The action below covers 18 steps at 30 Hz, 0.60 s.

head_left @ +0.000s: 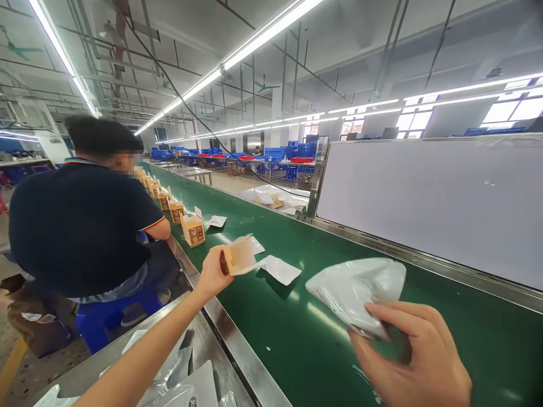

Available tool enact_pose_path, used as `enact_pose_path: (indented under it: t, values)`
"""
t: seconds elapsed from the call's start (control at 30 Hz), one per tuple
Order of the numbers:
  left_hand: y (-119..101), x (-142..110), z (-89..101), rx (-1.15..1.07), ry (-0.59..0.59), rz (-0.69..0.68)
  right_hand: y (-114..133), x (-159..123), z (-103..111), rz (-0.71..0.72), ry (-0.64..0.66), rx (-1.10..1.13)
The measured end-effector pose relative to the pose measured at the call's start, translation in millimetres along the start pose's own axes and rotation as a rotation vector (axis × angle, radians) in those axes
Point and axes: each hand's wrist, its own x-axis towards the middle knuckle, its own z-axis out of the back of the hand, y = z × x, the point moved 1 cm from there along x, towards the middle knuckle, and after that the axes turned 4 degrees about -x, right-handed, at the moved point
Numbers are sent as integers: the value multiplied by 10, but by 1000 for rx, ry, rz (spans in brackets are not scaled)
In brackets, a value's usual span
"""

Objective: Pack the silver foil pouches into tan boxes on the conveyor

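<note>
My left hand (pixel 214 271) is closed around a small open carton (pixel 240 257), tan and brown, tilted over the green conveyor belt (pixel 271 316). Between the thumb and fingers of my right hand (pixel 418 350) is a shiny white pouch (pixel 358 288), raised above the belt on the right. A flat white packet (pixel 280 270) lies on the belt just past the carton. Behind the carton, another packet (pixel 257 245) is partly hidden. Farther up the belt, a carton with raised flaps (pixel 194 229) stands upright beside one more packet (pixel 218 221).
A row of similar cartons (pixel 176 210) lines the belt's left edge. A co-worker (pixel 80 209) sits there on a blue stool (pixel 112 316). Below my left forearm, a metal tray (pixel 203 333) holds several silvery pouches (pixel 186 379). A white panel (pixel 424 203) borders the belt's far right side.
</note>
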Motion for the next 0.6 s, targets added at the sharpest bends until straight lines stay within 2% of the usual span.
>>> enact_pose_path:
  t: [0.1,0.17,0.23,0.3,0.37,0.43,0.5,0.6]
  values:
    - [-522,-365,-173,58,87,-208,237,112,-91,85,-45,116]
    - [-779,-559,-271,98,43,-325,301,76,-127,113,-16,164]
    - [-926,-687,-356,128,-50,-394,302,1,-118,145,55,146]
    - [-1000,-767,-446,176,-103,-477,263,-82,-61,183,191,117]
    - [-1063,-836,-550,247,-103,-581,205,-155,26,186,398,121]
    - [-1156,-921,-665,294,-82,-672,150,-204,124,123,641,193]
    - [-1279,-1025,-767,282,-73,-753,110,-215,220,-4,839,320]
    - [-1419,-1158,-880,200,-18,-824,67,-164,327,-138,934,507]
